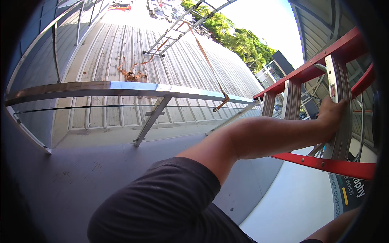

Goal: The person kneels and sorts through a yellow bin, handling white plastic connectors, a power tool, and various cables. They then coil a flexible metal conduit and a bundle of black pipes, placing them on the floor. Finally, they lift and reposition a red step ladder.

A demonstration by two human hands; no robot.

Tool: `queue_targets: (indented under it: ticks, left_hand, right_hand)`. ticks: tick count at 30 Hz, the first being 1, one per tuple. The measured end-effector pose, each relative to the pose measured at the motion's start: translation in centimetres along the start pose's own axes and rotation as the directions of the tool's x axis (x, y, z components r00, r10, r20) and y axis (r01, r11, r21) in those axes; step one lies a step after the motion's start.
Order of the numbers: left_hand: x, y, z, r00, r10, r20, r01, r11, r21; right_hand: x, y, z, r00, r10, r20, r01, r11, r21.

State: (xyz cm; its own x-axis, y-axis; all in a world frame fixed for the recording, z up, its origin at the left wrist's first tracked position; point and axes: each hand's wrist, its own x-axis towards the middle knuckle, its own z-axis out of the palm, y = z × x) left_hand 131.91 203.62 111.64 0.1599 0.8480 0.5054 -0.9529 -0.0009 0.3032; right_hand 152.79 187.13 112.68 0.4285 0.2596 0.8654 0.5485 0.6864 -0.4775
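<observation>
My left arm, in a dark short sleeve, reaches across to the right. My left hand (pixel 333 114) is closed around a flat, ribbed metal step (pixel 338 77) of a ladder with red side rails (pixel 312 62). The fingers are partly hidden behind the step. Only a piece of my right forearm (pixel 336 227) shows in the lower right corner, and the hand on it lies outside the picture. More metal steps (pixel 292 99) of the red ladder run off to the left of my hand.
A metal railing (pixel 133 86) with glass panels borders a grey floor (pixel 93 182). Beyond it lies a ribbed metal roof (pixel 97 52) with a silver ladder (pixel 178 33), an orange strap (pixel 204 54) reaching the railing and a tangled strap heap (pixel 131 76). A dark sign (pixel 351 192) is lower right.
</observation>
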Motion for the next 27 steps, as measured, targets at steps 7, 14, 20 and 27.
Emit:
queue_targets:
  ticks: [7,14,20,27]
  left_hand:
    - [-1.4,7.6,3.4,0.99,0.091,0.11,-0.095,0.995,0.026]
    - [-5.3,15.0,1.9,0.968,0.188,0.165,-0.207,0.972,0.108]
    - [-7.7,21.3,1.4,0.935,0.297,0.193,-0.332,0.924,0.188]
    - [-6.7,30.4,-0.7,0.853,0.472,0.225,-0.518,0.819,0.247]
  right_hand:
    - [-2.6,-1.5,-2.1,1.0,0.014,0.008,-0.014,1.0,-0.012]
    - [-5.1,-2.3,-2.7,0.999,0.025,0.037,-0.027,0.999,0.031]
    - [-5.4,-2.2,2.3,0.992,-0.008,0.124,-0.015,0.984,0.18]
    - [-2.8,-2.9,16.6,0.958,-0.123,0.26,-0.006,0.896,0.445]
